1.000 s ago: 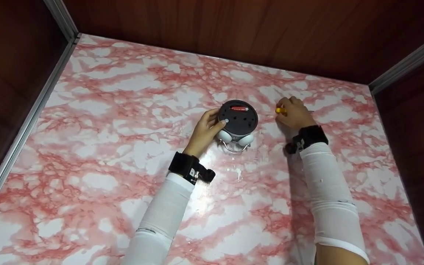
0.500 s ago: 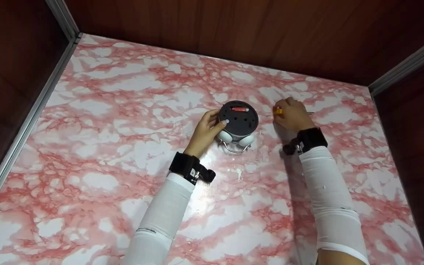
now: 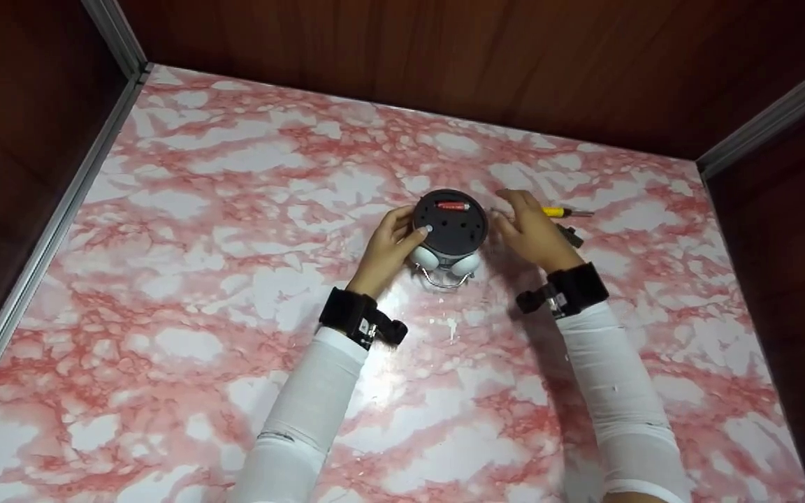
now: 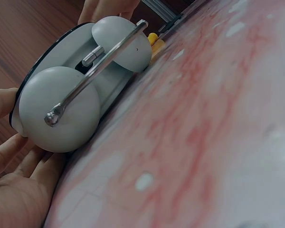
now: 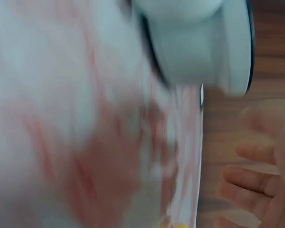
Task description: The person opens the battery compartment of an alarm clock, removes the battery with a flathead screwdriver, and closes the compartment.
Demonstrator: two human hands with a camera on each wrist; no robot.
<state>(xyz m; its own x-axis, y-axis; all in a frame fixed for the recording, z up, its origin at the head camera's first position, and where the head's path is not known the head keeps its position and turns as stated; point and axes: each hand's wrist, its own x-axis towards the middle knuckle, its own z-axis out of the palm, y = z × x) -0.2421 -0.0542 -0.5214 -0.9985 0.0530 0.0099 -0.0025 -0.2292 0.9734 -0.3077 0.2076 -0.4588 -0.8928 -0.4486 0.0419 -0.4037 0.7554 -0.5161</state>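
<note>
Black is the round back of the alarm clock [image 3: 453,234], which lies back-up on the pink-and-white marbled tabletop [image 3: 235,314], a little right of the middle. A red battery [image 3: 453,206] sits in a slot in the far part of that back. Two white bells [image 4: 61,108] stand out at the near side of the clock, and a curved metal handle [image 3: 446,284] arches past them.

The left hand [image 3: 394,244] has the clock in its grip from the left: the thumb bears on the black back, while the other fingers lie along the side. The right hand [image 3: 532,232] is just right of the clock, its grip released and its fingers spread; the right wrist view shows a gap between hand and clock.

To the right of the right hand, partly hidden by it, lies a screwdriver [image 3: 554,212] with a yellow handle, its metal shaft pointing right. Just on its near side lies a small dark piece [image 3: 571,236], too small to make out.

Each wrist carries a black band with a camera, above white sleeves [image 3: 310,405]. Dark reddish wood panels [image 3: 409,49] rise behind the far edge.
</note>
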